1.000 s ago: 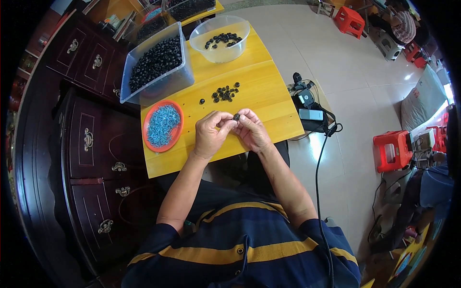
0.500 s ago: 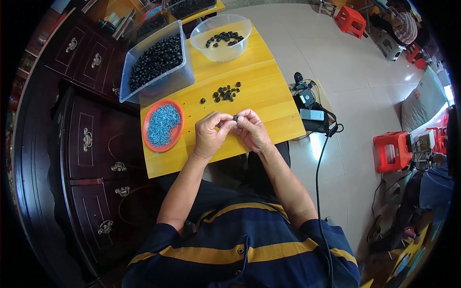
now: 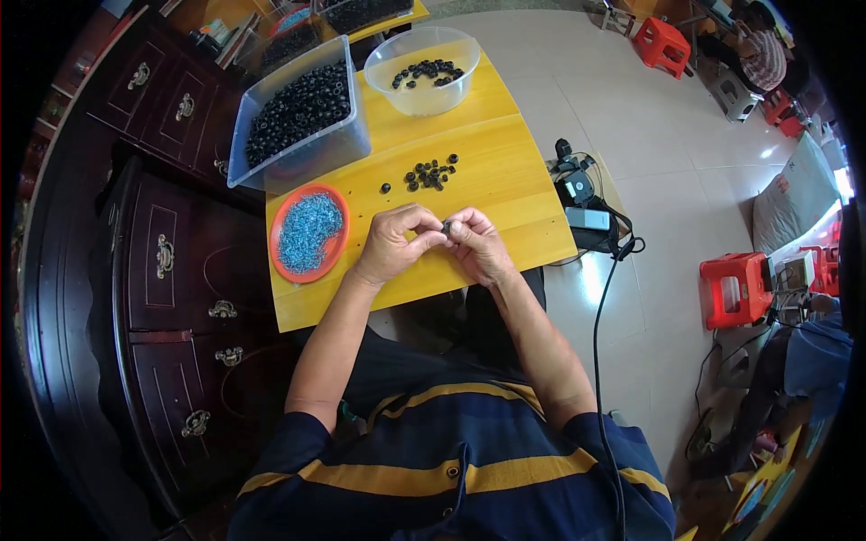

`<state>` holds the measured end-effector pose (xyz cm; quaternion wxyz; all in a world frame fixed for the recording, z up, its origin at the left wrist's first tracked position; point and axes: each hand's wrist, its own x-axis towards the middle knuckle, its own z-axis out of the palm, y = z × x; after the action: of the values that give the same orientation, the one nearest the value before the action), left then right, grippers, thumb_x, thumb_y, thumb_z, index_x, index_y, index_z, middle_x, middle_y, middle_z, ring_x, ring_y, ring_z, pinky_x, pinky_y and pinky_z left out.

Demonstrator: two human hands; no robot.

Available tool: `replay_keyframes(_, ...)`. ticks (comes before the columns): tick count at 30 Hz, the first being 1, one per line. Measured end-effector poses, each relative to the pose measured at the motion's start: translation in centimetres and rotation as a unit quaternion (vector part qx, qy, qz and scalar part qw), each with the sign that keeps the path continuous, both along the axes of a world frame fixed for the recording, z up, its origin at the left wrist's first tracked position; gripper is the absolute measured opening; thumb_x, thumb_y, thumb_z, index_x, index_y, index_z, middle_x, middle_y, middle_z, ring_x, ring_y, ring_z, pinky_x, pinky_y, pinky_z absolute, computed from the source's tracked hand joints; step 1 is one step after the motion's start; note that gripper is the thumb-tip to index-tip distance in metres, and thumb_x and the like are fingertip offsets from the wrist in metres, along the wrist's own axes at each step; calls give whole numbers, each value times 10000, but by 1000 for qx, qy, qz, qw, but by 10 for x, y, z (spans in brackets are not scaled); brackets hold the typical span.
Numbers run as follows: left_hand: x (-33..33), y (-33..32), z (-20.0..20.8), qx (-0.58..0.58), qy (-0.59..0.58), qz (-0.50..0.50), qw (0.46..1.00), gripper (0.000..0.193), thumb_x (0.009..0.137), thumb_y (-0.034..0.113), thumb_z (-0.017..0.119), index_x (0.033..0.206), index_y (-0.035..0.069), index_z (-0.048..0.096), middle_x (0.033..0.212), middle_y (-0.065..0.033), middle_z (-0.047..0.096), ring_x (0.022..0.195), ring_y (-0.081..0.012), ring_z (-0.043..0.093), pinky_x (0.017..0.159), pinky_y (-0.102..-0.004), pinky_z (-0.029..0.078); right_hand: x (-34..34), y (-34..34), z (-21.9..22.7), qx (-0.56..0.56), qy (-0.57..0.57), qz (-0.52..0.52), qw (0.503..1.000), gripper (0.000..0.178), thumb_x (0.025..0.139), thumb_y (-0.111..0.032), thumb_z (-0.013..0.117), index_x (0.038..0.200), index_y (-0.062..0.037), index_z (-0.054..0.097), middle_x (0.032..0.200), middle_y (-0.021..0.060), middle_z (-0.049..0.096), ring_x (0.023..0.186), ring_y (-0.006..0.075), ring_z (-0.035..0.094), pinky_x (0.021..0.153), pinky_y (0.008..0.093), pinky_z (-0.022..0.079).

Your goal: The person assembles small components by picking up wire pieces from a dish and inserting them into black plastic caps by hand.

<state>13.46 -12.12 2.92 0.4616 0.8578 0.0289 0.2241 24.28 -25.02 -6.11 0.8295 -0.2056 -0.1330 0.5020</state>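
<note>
While the right hand [image 3: 483, 249] pinches a black piece [image 3: 446, 227], direction and long axis indistinct, left hand [image 3: 394, 242] alongside, hold unclear, yellow table [image 3: 507, 200], tiled floor [image 3: 663, 212]

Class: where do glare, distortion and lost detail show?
Head view: glare on the floor right of the yellow table; head view: dark cabinet bowed near the rim; head view: black piece between left hand and right hand too small for detail.
</note>
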Motion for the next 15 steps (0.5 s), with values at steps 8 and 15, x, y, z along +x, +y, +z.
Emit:
replay_keyframes(8,-5,8,6,-185,155,-11,971,236,774,-19,750,994,29,678,782,37,619,709,-18,572,630,-179,464,-1,-1,0,-30,-31,21,999,99,916,-91,676,986,-57,617,889,53,655,801,141,612,790,312,520)
replay_keyframes(15,-2,14,11,-147,191,-53,969,226,774,11,767,994,15,716,764,37,636,668,-42,562,609,-198,468,-1,1,10,8,-38,45,998,182,908,-86,687,954,-73,512,904,66,615,800,147,583,781,309,501)
